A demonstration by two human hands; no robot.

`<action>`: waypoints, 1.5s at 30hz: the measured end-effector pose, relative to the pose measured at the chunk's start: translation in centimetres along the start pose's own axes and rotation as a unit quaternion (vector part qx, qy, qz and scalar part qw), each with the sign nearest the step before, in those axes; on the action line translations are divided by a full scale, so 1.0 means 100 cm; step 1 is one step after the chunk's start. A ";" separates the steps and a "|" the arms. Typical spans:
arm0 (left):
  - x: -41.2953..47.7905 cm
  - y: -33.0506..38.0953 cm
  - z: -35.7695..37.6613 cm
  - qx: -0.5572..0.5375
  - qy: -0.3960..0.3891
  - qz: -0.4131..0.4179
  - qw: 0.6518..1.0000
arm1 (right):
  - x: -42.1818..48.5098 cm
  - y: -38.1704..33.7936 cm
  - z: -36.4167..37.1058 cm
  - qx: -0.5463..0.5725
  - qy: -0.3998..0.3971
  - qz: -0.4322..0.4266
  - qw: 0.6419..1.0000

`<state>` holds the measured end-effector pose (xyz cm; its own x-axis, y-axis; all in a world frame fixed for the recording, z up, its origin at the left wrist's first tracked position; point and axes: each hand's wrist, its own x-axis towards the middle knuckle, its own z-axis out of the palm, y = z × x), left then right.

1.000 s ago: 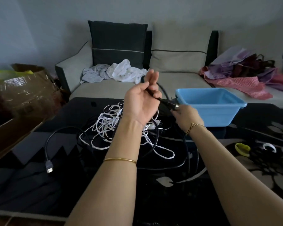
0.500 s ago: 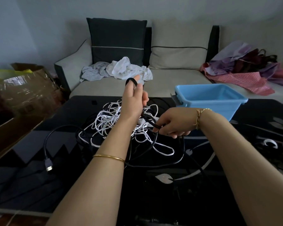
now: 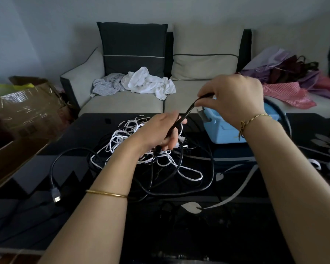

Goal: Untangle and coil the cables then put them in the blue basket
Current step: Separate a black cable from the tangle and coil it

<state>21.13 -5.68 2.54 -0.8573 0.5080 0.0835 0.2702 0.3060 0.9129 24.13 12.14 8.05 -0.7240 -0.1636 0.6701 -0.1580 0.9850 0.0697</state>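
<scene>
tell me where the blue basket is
In the head view the blue basket sits right of centre on the dark table, partly behind the right hand, right of the cable tangle.

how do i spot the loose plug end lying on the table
Start at the dark table in front of the sofa. Left of the white cable tangle, one black cable arcs out alone. Its end carries a flat, metal-tipped plug, lying apart from the pile.

Black cable (image 3: 187, 111) taut between hands — white tangle (image 3: 133, 145) beside blue basket (image 3: 225, 134)
</scene>
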 end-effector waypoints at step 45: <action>0.012 0.024 -0.003 -0.404 0.179 0.151 0.884 | -0.042 -0.034 0.052 0.395 -0.353 0.029 0.847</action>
<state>20.60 -4.55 4.99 -0.9221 0.1368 0.3619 0.2338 -0.5481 0.8031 24.23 9.19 1.11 -0.9229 -0.3841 0.0263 -0.3070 0.6931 -0.6522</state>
